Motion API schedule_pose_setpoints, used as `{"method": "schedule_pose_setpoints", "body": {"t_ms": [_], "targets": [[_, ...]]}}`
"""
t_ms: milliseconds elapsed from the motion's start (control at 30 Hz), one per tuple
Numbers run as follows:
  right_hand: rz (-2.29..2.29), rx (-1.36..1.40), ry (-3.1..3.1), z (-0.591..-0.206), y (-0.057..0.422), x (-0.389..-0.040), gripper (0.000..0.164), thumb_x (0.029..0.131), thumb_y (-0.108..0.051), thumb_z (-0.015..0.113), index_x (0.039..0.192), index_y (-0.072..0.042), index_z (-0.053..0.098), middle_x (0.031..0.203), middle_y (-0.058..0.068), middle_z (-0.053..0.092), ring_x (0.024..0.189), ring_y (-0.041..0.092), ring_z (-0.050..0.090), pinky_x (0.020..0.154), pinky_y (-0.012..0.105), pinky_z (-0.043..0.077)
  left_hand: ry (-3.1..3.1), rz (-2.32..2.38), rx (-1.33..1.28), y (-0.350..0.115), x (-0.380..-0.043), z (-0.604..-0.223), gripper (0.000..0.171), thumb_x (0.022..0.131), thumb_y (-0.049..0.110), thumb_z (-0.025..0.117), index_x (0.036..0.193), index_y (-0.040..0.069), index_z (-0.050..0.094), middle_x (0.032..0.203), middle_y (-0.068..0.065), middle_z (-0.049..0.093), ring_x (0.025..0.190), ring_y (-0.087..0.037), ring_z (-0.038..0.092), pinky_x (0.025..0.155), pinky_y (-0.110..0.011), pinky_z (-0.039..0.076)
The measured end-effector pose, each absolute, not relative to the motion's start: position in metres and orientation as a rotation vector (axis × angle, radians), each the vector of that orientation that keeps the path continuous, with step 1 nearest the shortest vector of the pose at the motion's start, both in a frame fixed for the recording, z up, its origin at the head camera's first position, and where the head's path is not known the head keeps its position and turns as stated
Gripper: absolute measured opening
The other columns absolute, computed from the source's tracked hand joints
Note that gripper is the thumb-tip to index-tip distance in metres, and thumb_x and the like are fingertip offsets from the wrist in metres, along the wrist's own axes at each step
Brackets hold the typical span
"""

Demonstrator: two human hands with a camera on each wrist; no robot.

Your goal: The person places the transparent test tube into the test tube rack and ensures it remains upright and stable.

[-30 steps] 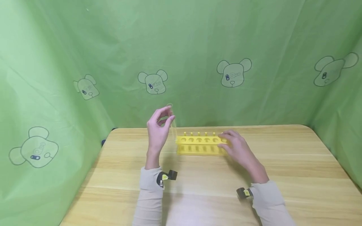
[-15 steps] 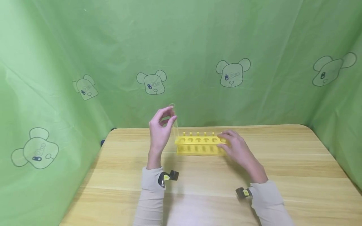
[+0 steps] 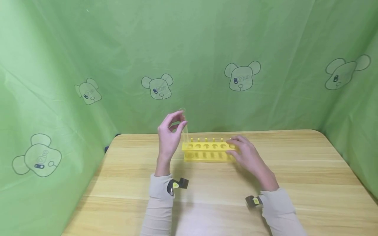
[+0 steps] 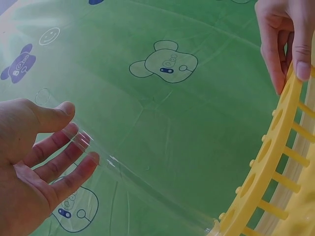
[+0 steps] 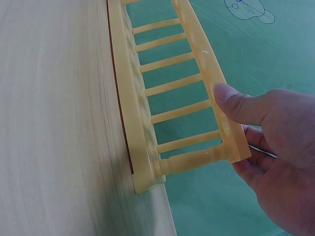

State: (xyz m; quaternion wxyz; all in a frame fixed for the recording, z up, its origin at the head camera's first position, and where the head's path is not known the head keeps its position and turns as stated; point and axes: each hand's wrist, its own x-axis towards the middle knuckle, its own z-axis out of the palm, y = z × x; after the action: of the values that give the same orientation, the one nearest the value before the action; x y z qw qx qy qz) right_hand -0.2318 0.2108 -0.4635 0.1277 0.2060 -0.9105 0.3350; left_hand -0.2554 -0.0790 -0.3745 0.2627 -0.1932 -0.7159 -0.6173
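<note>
A clear test tube (image 4: 123, 169) is pinched near its rimmed top between the thumb and fingers of my left hand (image 3: 170, 134). It stands a little tilted, its lower end at the leftmost hole of the yellow test tube rack (image 3: 206, 146). Whether the tip is inside that hole I cannot tell. At the rack's right end my right hand (image 3: 247, 152) grips the top plate, thumb on the near side and fingers behind, as the right wrist view shows (image 5: 280, 142). The rack sits upright on the table, with a row of holes and pegs behind them.
The wooden table (image 3: 218, 190) extends around the rack on all sides. Green curtain (image 3: 195, 49) printed with bear heads closes off the back and both sides. A small black camera (image 3: 183, 183) sits on the left wrist, another (image 3: 250, 201) on the right.
My left hand has shifted slightly right with the test tube, bringing its lower end from beside the rack's left edge to the leftmost hole. The right hand keeps its grip on the rack.
</note>
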Motion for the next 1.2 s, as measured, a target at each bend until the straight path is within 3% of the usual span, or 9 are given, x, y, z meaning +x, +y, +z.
{"method": "schedule_pose_setpoints", "body": {"t_ms": [433,867,1200], "targets": [[0.970,0.600,-2.638,-0.463,0.210,-0.231,0.041,0.088,-0.009,0.081,0.125,0.005,0.068,0.125,0.020,0.062,0.115,0.038,0.059,0.100,0.055,0.054,-1.950,-1.681,-0.501,-0.068,-0.239,-0.355,0.035,0.089,-0.011,0.071,0.124,-0.011,0.064,0.108,-0.030,0.067,0.100,-0.040,0.069,0.089,-0.043,0.062],[0.966,0.612,-2.631,-0.462,0.211,-0.231,0.040,0.088,-0.007,0.080,0.125,0.005,0.068,0.122,0.020,0.063,0.111,0.038,0.060,0.098,0.055,0.055,-1.955,-1.696,-0.508,-0.062,-0.246,-0.359,0.037,0.089,-0.011,0.071,0.125,-0.010,0.064,0.109,-0.030,0.067,0.102,-0.042,0.068,0.088,-0.031,0.062],[0.967,0.622,-2.623,-0.462,0.210,-0.232,0.041,0.087,-0.007,0.081,0.124,0.006,0.068,0.122,0.021,0.063,0.112,0.039,0.060,0.099,0.054,0.054,-1.944,-1.706,-0.543,-0.063,-0.256,-0.372,0.037,0.090,-0.002,0.075,0.126,0.000,0.067,0.109,-0.019,0.070,0.101,-0.031,0.070,0.088,-0.033,0.062]]}}
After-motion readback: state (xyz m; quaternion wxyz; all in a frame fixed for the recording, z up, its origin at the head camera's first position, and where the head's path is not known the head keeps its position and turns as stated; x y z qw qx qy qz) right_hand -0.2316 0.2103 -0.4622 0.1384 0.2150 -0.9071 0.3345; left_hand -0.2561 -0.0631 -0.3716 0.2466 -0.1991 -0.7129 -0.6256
